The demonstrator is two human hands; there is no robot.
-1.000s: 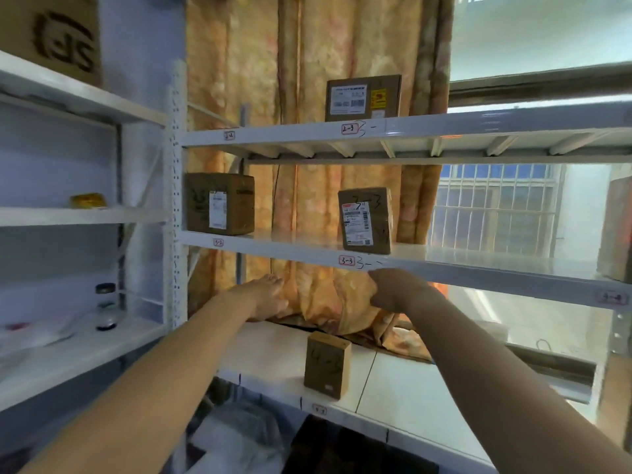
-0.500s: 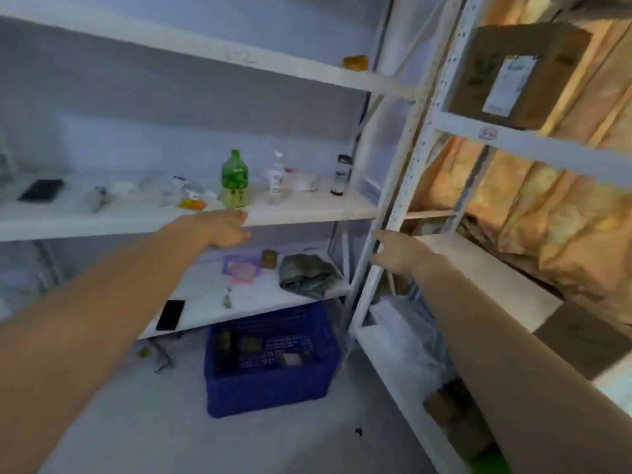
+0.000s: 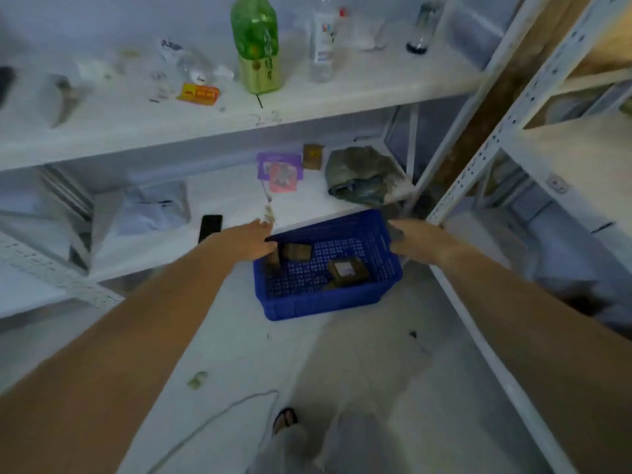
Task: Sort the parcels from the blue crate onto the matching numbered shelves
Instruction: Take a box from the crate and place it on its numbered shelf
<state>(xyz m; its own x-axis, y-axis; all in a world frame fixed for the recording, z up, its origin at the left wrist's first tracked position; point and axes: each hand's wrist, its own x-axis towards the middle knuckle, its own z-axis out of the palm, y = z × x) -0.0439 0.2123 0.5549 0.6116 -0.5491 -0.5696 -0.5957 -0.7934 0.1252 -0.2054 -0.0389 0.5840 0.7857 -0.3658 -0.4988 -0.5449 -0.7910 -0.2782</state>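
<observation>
The left hand (image 3: 253, 238) and the right hand (image 3: 418, 239) were stretched, grip released and empty, toward the blue crate (image 3: 325, 303) on the floor (image 3: 273, 354), apparently so that a parcel (image 3: 349, 272) lying inside could be picked.

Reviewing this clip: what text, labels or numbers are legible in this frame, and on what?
"2-2": faint handwriting, front edge of the white shelf under the green bottle.
Label on the green bottle: blurred, unreadable.
Print on the yellow packet: blurred.
Label on the parcel in the blue crate: too blurred.
The tag on the right-hand rack: unreadable.
</observation>
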